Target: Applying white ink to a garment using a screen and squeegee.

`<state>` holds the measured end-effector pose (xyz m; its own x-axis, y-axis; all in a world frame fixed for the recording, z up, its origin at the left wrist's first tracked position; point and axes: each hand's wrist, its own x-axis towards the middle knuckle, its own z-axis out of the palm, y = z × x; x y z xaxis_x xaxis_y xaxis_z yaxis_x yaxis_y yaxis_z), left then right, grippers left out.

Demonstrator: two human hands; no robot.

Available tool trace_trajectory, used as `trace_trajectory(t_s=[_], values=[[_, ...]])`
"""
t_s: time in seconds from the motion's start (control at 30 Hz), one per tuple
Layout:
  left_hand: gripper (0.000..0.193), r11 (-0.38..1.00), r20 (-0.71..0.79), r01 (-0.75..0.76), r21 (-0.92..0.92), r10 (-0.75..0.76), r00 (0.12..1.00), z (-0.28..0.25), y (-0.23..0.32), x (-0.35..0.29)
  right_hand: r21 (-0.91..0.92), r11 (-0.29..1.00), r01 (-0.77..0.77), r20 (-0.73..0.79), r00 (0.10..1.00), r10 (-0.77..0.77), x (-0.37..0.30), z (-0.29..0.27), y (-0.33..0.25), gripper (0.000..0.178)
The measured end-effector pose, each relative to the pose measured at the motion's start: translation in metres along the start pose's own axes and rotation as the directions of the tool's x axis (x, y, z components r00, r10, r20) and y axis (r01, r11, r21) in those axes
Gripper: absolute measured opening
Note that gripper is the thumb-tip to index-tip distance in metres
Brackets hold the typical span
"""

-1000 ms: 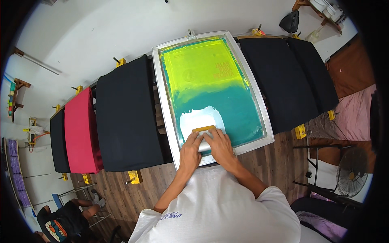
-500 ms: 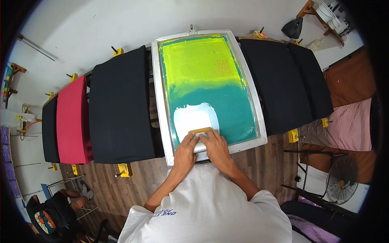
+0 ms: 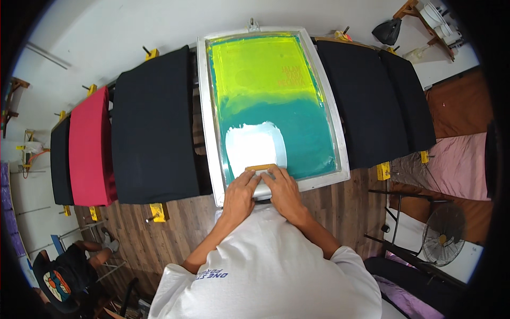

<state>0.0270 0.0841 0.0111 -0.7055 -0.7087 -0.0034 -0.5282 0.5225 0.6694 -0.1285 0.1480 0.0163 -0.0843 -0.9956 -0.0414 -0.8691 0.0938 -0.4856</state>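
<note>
Where the white shirt (image 3: pixel 265 266) ends, the squeegee (image 3: pixel 260 167) sits at the near end of the screen (image 3: pixel 311 133), just behind a pool of white paint (image 3: pixel 252 143); past it the mesh runs teal, then yellow-green, inside a metal frame (image 3: pixel 210 122); black boards (image 3: pixel 152 127) flank it on both sides (one red board (image 3: pixel 90 151) stands among those on the left); wooden floor (image 3: pixel 186 228) shows below, a fan (image 3: pixel 444 235) stands off to the right, and a pale wall (image 3: pixel 122 26) rises behind; the left hand (image 3: pixel 240 196) and right hand (image 3: pixel 286 194) nearly meet, fingers bent and close together, both gripping the squeegee (the thumbs are hard to make out).
</note>
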Motion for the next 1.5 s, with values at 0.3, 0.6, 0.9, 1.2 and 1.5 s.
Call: trace_trajectory(t_s=[0.3,0.6,0.9,1.2,1.5], values=[[0.059,0.998,0.053,0.024,-0.058,-0.021,0.998,-0.006,0.003,-0.003,-0.033,0.999,-0.026,0.019,0.999,0.027,-0.005,-0.001,-0.004,0.051],[0.054,0.998,-0.037,-0.043,-0.043,0.041,0.998,-0.022,0.012,0.008,-0.008,1.000,0.008,-0.011,1.000,-0.008,0.006,-0.014,-0.001,0.052],[0.049,0.995,0.053,0.097,-0.038,-0.095,0.994,-0.038,-0.043,0.106,-0.124,0.988,0.087,0.123,0.990,-0.072,0.129,-0.022,0.031,0.042],[0.060,0.993,0.050,0.059,-0.102,-0.054,0.997,-0.005,-0.021,0.036,-0.027,0.996,0.082,0.003,0.997,-0.082,0.043,-0.013,0.019,0.040],[0.054,0.989,0.209,0.106,-0.100,-0.083,0.974,-0.029,0.006,0.017,0.038,0.999,0.013,0.163,0.986,-0.019,0.018,-0.023,0.006,0.045]])
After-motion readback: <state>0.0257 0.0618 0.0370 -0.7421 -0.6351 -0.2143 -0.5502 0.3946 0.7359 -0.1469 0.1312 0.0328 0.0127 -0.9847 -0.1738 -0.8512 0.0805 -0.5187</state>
